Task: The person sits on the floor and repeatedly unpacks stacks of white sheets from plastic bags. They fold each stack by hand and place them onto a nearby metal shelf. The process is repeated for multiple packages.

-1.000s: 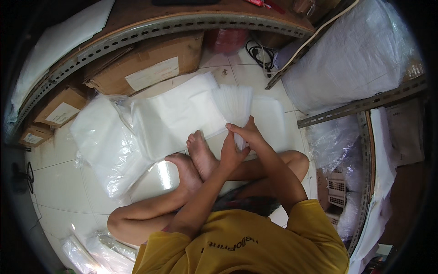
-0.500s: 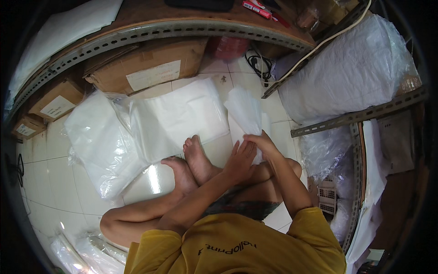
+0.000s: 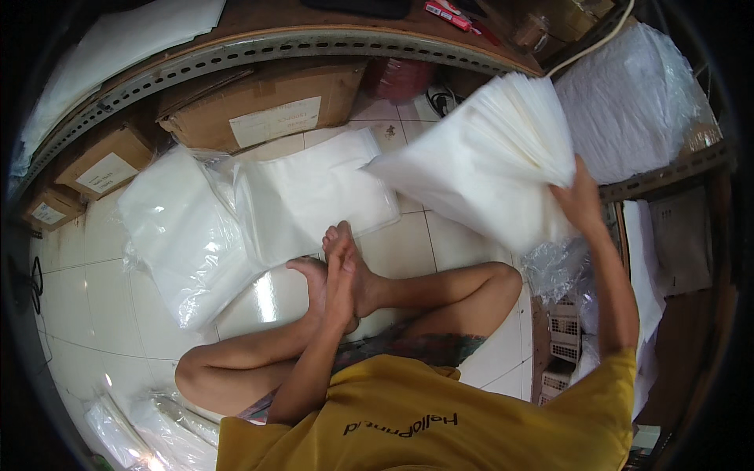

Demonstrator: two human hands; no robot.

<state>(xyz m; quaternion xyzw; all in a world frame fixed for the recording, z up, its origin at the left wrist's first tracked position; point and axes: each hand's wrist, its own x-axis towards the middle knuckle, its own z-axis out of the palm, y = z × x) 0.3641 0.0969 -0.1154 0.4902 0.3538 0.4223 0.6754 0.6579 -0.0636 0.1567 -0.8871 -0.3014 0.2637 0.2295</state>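
My right hand (image 3: 580, 198) grips the edge of a thick wad of thin white sheets (image 3: 479, 165), closed on it. The wad is raised above the floor, its layers fanned out at the top and its left side sagging. My left hand (image 3: 340, 271) lies against my bare foot, its fingers stretched over it and holding nothing. Beyond my feet, a flat white stack (image 3: 314, 192) rests on the tiles. Beside it on the left is a white bundle in clear plastic (image 3: 184, 235).
Cardboard boxes (image 3: 267, 106) stand beneath a metal-edged shelf (image 3: 314, 39). At the right are a large wrapped white bundle (image 3: 628, 102) on a rack and white plastic baskets (image 3: 564, 334) below. More plastic-wrapped packs (image 3: 161, 432) lie at the lower left.
My right hand has lifted the white wad up and to the right, and it has spread open. My left hand has let go and moved left to my foot.
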